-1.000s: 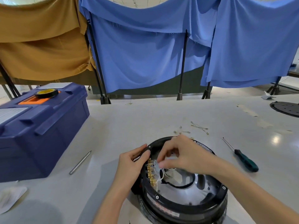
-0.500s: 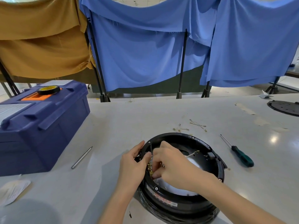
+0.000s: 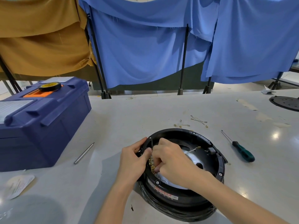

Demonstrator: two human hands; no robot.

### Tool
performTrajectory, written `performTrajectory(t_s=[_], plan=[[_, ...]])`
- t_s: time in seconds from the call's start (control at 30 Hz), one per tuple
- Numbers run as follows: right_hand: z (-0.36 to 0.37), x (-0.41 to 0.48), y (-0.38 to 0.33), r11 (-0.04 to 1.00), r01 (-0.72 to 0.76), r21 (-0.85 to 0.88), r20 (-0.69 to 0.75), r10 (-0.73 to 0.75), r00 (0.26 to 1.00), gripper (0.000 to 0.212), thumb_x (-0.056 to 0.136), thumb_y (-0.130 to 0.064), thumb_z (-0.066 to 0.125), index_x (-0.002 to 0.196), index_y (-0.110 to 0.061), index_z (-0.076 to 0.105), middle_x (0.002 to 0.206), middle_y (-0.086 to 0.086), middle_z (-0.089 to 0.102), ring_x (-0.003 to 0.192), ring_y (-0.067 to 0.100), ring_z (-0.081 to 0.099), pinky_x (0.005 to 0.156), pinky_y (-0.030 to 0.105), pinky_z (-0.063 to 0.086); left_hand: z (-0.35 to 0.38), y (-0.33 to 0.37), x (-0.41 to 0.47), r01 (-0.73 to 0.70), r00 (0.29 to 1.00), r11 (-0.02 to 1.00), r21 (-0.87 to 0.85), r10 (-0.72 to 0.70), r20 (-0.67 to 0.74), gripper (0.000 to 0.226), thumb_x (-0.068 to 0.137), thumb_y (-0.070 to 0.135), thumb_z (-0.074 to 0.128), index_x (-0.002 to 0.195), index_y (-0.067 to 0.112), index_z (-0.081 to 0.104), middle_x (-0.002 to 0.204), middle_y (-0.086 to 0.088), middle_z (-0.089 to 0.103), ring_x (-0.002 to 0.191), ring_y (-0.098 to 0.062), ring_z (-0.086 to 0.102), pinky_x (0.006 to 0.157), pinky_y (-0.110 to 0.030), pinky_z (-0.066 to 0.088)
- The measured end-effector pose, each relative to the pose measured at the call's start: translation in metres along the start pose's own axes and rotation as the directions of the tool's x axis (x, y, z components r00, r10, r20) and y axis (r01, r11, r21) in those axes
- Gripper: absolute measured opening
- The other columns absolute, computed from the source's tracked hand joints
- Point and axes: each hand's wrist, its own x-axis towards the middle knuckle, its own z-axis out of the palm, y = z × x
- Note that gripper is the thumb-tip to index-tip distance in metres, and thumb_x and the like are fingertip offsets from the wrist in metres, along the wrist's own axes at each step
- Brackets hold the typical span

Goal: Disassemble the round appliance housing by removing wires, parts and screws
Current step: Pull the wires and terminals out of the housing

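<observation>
Head view. The round appliance housing [image 3: 171, 197] lies open side up on the bench [image 3: 145, 110], near the front edge, just in front of the person.

The left hand [image 3: 134, 160] grips the housing rim at nine o'clock, fingers curled round the outer wall and thumb over the inner lip. The right hand [image 3: 173, 160] reaches inside to the row of brass terminals [image 3: 151, 161] on the inner wall at nine o'clock. Its fingers are bunched together, but the back of the hand hides whether they pinch a connector.

A white wire [image 3: 192, 149] runs out from behind this hand towards two o'clock and ends in a free brass terminal.

Step in hand, as judged: pulling a wire connector off the terminal row. To do it well:
- brace the housing with the left hand directly beside the terminal
- pinch the brass connector itself, not the wire
- pull straight along the blade, rocking only slightly, so that neighbouring terminals do not bend

Freed leads belong with the removed wires [image 3: 198, 121] beyond the housing at twelve o'clock. The green-handled screwdriver [image 3: 242, 153] lies at three o'clock, untouched, for the rim screws. A metal rod [image 3: 84, 153] lies at nine o'clock, with the blue toolbox [image 3: 43, 125] at ten o'clock
</observation>
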Motion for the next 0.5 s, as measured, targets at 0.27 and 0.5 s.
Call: performTrajectory(t_s=[0.27,0.5], plan=[[-0.009,-0.004,0.006,0.998,0.032,-0.048,-0.128,-0.038,0.991,0.019,0.057,0.013,0.061,0.05,-0.003,0.052,0.059,0.01,0.052,0.069,0.021,0.046,0.054,0.03,0.041,-0.001,-0.002,0.002,0.01,1.0,1.0,-0.013,-0.01,0.015,0.039,0.085,0.009,0.068,0.123,0.017,0.064,0.107,0.011,0.071,0.098,0.001,0.066,0.095,-0.032,0.052],[-0.024,-0.019,0.027,0.991,-0.122,0.05,-0.199,0.13,0.971,0.027,0.074,0.005,0.072,0.059,-0.009,0.055,0.064,-0.011,0.046,0.081,0.012,0.037,0.069,0.012,0.032,-0.001,-0.01,0.004,0.013,1.0,1.0,-0.027,-0.012,0.016,0.038,0.084,0.012,0.07,0.12,0.022,0.067,0.108,0.011,0.071,0.101,-0.003,0.066,0.095,-0.036,0.052]])
